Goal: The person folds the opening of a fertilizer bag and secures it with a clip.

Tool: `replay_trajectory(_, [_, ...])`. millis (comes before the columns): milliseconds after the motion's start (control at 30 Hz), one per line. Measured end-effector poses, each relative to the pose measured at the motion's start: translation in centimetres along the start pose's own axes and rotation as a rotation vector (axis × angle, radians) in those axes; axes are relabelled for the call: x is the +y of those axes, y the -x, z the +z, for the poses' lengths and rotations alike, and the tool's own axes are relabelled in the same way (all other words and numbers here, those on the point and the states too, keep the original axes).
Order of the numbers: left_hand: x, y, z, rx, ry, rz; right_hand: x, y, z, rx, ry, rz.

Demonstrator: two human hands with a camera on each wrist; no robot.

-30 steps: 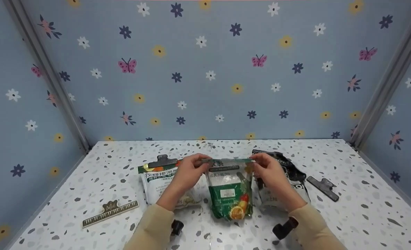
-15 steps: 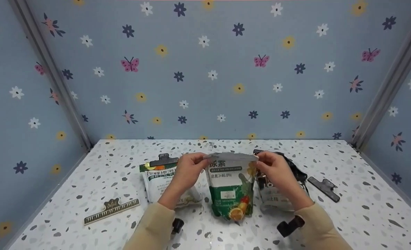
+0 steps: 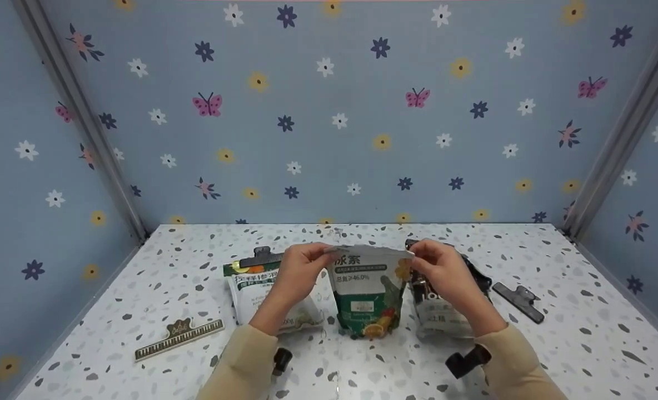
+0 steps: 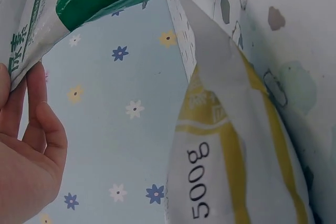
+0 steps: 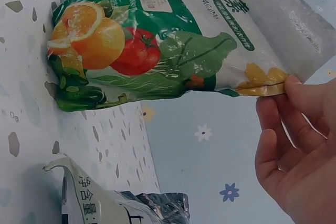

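Observation:
A green and white pouch (image 3: 362, 289), printed with fruit and vegetables, hangs between both hands in the middle of the table. My left hand (image 3: 301, 272) pinches its upper left corner between thumb and fingers. At the upper right corner, my right hand (image 3: 443, 272) pinches the other end. A pale grey band runs along the top edge, bent back from the printed front. In the right wrist view the pouch's face (image 5: 142, 45) shows oranges and a tomato, and its lower end is near the tabletop. The pouch's back is hidden.
Left of the pouch lies a white bag (image 3: 251, 294) with a black clip (image 3: 261, 256) at its top. A black and white bag (image 3: 445, 316) is at the right, partly behind the right arm. Further out lie a piano-patterned clip (image 3: 180, 338) and another black clip (image 3: 519, 301).
The pouch's top has gone from a thin upright edge to a grey band bent back. Its lower end has shifted up and away from me. Both hands still pinch the corners.

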State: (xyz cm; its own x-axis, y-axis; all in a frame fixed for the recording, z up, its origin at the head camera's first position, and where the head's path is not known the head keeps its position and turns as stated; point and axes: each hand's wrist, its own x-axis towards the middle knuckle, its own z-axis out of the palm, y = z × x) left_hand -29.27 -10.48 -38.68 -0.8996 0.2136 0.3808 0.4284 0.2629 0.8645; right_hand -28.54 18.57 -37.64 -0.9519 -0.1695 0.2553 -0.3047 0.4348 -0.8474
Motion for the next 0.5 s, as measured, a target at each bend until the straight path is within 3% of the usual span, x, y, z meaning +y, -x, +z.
replay_trajectory(300, [-0.01,-0.1,-0.36,-0.021,-0.019,0.011,-0.04,0.01,-0.27,-0.017,0.007,-0.033])
replay_trajectory(500, [-0.13,-0.06,-0.67,-0.041,-0.041,0.001,-0.02,-0.01,-0.29,-0.043,0.019,-0.009])
